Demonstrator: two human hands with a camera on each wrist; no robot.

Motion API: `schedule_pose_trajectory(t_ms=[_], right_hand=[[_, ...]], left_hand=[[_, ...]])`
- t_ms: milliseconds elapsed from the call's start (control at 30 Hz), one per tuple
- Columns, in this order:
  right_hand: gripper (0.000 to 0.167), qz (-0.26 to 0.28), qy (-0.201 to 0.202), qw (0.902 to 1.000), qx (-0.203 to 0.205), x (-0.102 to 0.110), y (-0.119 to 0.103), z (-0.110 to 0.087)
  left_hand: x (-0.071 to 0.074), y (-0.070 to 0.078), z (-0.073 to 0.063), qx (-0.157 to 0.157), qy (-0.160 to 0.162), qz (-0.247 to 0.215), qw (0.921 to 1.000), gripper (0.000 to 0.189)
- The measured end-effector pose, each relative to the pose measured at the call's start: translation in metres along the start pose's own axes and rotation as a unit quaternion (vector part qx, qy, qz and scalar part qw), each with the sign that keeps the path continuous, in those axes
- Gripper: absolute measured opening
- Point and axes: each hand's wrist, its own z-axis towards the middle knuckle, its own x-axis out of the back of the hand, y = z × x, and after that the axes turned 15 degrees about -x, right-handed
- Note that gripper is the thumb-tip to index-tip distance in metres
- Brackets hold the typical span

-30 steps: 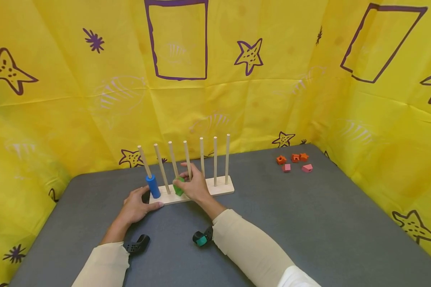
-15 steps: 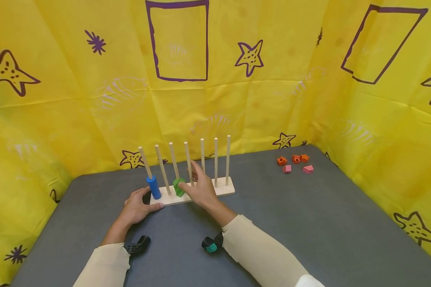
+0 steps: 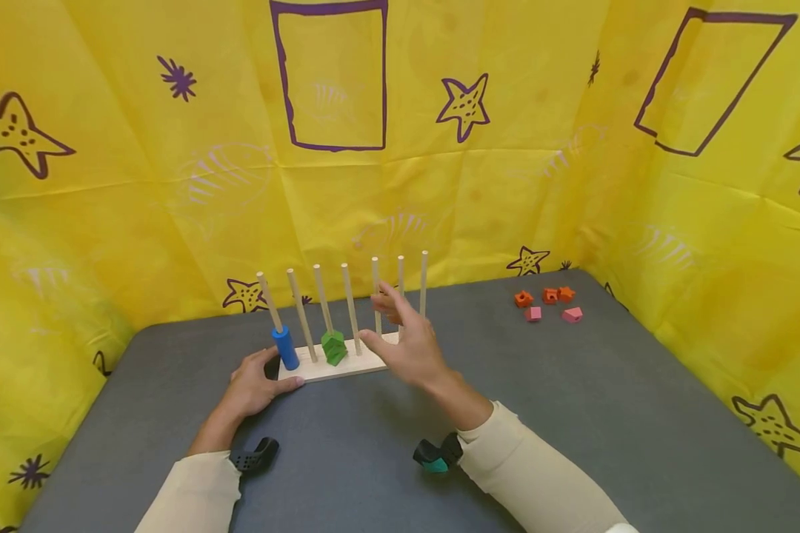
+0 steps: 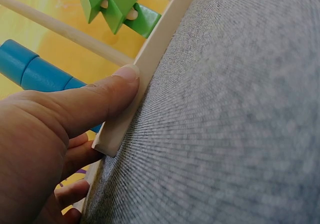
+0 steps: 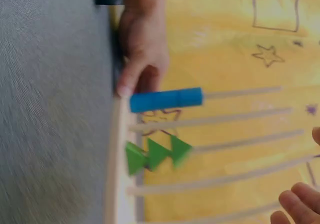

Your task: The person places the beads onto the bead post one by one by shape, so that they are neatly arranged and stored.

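Note:
A wooden stacking board with several upright pegs stands on the grey table. Blue cylinders are stacked on its leftmost peg. Green triangular blocks sit on the third peg, turned at different angles; the left wrist view shows three of these triangles. My left hand grips the board's left end, thumb on the front edge and fingers behind the corner. My right hand holds nothing, fingers extended and thumb apart, in front of the right-hand pegs and overlapping them in the head view.
Three orange blocks lie at the back right of the table, with two pink blocks just in front of them. A yellow patterned cloth hangs close behind the board and along the right side.
My right hand has let go of the green triangular blocks and moved right, its fingers spreading. The green blocks stay on the third peg. My left hand keeps its hold on the board.

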Motion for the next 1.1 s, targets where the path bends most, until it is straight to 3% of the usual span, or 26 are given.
schedule_pose_trajectory(t_ms=[267, 600, 800, 1100], right_hand=[[0.073, 0.012, 0.033, 0.9986, 0.038, 0.047, -0.007, -0.001], [0.063, 0.035, 0.102, 0.9907, 0.083, 0.096, -0.034, -0.011], [0.059, 0.049, 0.14, 0.9818, 0.119, 0.113, -0.016, -0.009], [0.055, 0.057, 0.192, 0.9736, 0.109, 0.141, 0.019, -0.002]], left_hand=[[-0.001, 0.0, 0.0, -0.002, 0.002, 0.0, 1.0, 0.092], [0.0, 0.002, -0.001, 0.006, -0.002, 0.001, 1.0, 0.091], [0.0, 0.002, -0.001, 0.008, -0.002, 0.002, 1.0, 0.093], [0.0, 0.001, 0.0, 0.017, -0.007, -0.002, 0.9998, 0.096]])
